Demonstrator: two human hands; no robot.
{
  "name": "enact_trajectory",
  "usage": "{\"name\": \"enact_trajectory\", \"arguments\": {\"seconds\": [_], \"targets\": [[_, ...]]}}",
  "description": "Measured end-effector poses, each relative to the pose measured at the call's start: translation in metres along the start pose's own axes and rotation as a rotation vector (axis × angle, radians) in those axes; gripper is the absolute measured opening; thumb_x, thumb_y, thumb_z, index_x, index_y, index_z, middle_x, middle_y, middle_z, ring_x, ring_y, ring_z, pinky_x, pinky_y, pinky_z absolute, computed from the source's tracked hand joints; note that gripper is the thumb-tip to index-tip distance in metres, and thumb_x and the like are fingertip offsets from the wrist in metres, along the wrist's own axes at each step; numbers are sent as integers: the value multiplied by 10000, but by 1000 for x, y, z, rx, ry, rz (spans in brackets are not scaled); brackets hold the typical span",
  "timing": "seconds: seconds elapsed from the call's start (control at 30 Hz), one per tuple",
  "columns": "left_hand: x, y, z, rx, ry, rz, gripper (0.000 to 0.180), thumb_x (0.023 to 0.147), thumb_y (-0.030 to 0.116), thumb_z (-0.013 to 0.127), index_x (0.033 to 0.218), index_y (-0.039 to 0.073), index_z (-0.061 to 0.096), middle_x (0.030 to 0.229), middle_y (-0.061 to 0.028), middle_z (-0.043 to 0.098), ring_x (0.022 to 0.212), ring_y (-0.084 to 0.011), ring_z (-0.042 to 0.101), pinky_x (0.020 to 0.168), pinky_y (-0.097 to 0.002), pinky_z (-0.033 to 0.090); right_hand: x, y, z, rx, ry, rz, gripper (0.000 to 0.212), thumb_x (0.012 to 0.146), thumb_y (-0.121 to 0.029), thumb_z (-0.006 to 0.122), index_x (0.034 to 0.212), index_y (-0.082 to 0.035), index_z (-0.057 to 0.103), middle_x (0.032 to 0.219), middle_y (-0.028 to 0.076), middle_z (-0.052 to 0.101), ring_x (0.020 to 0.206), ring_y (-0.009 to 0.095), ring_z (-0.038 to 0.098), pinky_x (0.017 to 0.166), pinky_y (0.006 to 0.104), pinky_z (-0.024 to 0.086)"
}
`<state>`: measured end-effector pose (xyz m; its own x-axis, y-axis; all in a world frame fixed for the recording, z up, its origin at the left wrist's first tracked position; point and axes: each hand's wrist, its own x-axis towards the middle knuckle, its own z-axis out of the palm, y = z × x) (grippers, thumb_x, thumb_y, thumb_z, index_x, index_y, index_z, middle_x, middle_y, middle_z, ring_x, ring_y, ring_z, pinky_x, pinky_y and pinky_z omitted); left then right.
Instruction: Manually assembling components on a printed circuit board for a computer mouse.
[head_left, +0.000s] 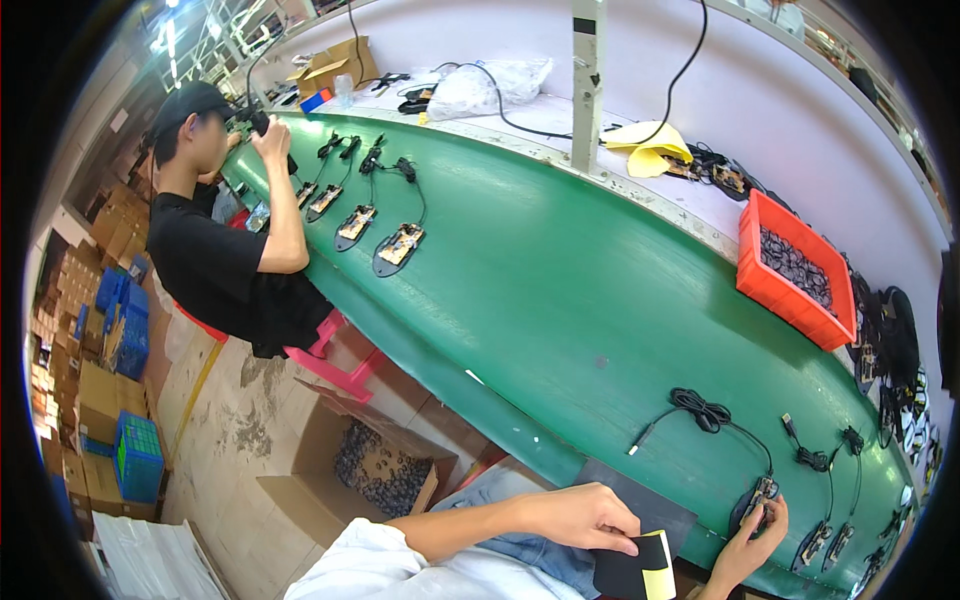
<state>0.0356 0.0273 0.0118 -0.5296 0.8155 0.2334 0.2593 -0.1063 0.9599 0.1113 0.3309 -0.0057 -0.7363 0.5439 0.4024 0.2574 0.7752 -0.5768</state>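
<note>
Between its thumb and fingers, my left hand (585,516) pinches a black sheet with yellow backing (655,585) at the table's near edge. My right hand (752,545) is closed on a computer mouse base (757,496), an open black shell with a circuit board on it. From that base a black cable runs to a tied coil (700,408) and a plug lying on the green table. A dark flat mat (640,490) lies partly beneath my left hand. To the right of my right hand are more mouse bases (812,548) with cables.
A red bin (800,270) of small dark parts stands at the far right. Several mouse bases (400,248) lie on the green belt (520,280) at the left, beside a seated co-worker (220,220). An open carton (375,470) of small parts stands on the floor.
</note>
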Motion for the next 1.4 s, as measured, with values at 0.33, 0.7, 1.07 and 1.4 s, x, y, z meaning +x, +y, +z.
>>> {"name": "enact_trajectory", "arguments": {"seconds": [0.33, 0.7, 1.07, 1.4], "targets": [[2, -3, -1, 19, -39, 11, 227, 961, 246, 698, 916, 23, 681, 685, -84, 585, 557, -230, 527, 511, -370, 380, 60, -112, 0, 83, -204, -611, 298, 984, -133, 614, 1253, -6, 622, 1349, 174, 590, 1265, 343, 532, 1085, 456, 402], [3, -5, 1, 9, -8, 29, 222, 916, 222, 740, 890, 8, 687, 717, -117, 621, 620, -304, 592, 564, -391, 447, 172, -242, -39, 918, -364, -1437, 983, 879, -473, 762, 1589, -42, 236, 1563, 278, 349, 1375, 531, 412, 1096, 630, 370], [13, -15, -1, 9, -69, 96, 185, 909, 227, 734, 871, 51, 691, 783, -109, 642, 693, -327, 615, 614, -418, 482, 184, -224, -38, 846, -149, -1260, 927, 897, -475, 735, 1560, -19, 274, 1544, 274, 373, 1369, 511, 425, 1102, 614, 372], [16, -6, 6, 453, -196, 69, 200, 927, 243, 701, 907, 44, 692, 811, -117, 658, 738, -332, 650, 669, -407, 525, 216, -247, -107, 742, 481, -1399, 880, 913, -477, 710, 1533, 1, 308, 1527, 270, 394, 1363, 493, 437, 1107, 600, 373]]}}
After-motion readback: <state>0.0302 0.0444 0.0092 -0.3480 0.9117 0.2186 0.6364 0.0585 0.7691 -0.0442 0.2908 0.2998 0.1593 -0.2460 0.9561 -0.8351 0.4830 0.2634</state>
